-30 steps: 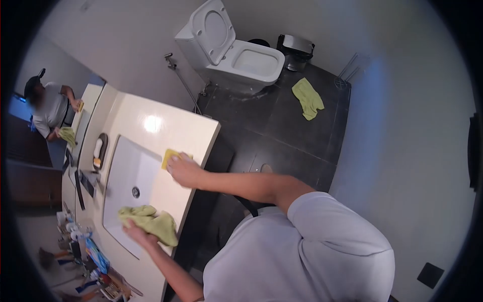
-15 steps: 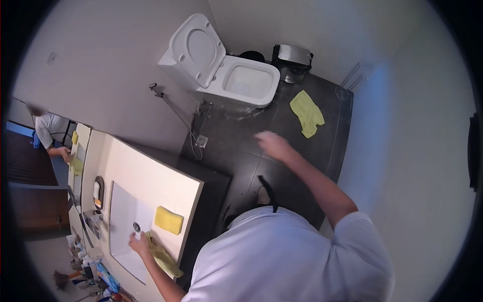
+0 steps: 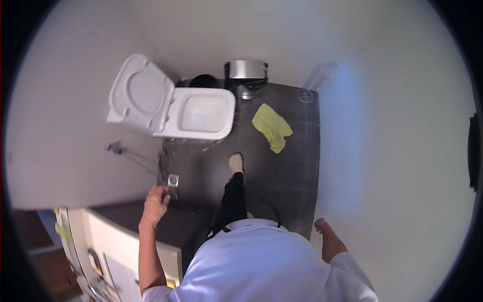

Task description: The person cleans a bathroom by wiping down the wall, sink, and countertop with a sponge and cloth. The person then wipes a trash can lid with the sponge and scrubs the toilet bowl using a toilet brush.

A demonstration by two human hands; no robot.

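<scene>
L hand (image 3: 155, 204): its grip is part open, fingers half curled, w/ a small gap btw thumb & fingertips. It's out past the far edge of the worktop (image 3: 118, 239), over the left side of the floor (image 3: 297, 168). The sprayer hose (image 3: 140, 159) loops down just beside it; can't tell from here if they touch. The square drain cover (image 3: 173, 180) shows just beyond the fingertips.

R hand (image 3: 320, 225) hangs by the right wall, nr the floor's right edge. It's small & blurred; fingers look curled, but can't tell how wide that grip is or if it holds anything.

Green cloth (image 3: 272, 128) lies rumpled on the floor, toward its far right corner, well apart from both hands. A pale shoe (image 3: 236, 163) is on the floor, left of the cloth & a bit nearer.

Toilet (image 3: 173, 116) is at the floor's far left, lid & seat both up. Metal-topped bin (image 3: 246, 70) sits at the floor's far edge, btw toilet & cloth; wire rack (image 3: 314, 83) in the far right corner.

Worktop, low left: soap dish (image 3: 95, 264) nr the basin (image 3: 118, 277), plus a bit of yellow sponge (image 3: 171, 284) showing btw L arm & shirt.
</scene>
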